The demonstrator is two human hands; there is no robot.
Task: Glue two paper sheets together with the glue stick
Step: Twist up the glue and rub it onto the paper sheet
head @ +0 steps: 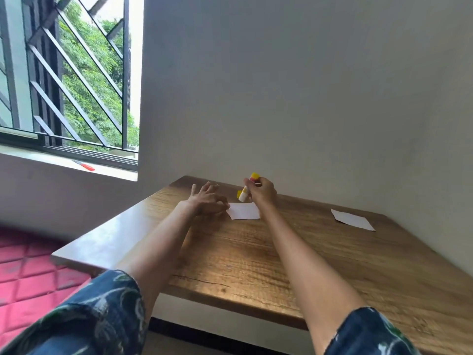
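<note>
Left hand: the left hand [208,199] lies at the centre of the frame with fingers spread and fairly straight, fingertips at the left edge of the near paper sheet [243,210] — it grips nothing.
Right hand: the right hand [262,191], just right of the left one, is curled round the glue stick [247,188] and holds it tilted, white end down over the sheet's upper edge; whether the tip touches the paper cannot be told.
Glue stick: one, white body with a yellow and pink upper end; a small yellow cap [239,193] sits just beside its lower end.
Paper sheets: two, both white — one under the hands, the second sheet [352,219] lying flat well apart at the right of the frame.
Table: one wooden table [256,257] carries both sheets.
Window sill: one red-handled tool [84,165] lies on the sill at the left of the frame.
Writing: no readable lettering on the stick; too small to tell.
Sleeves: two dark patterned sleeves [102,313] at the lower edge.
</note>
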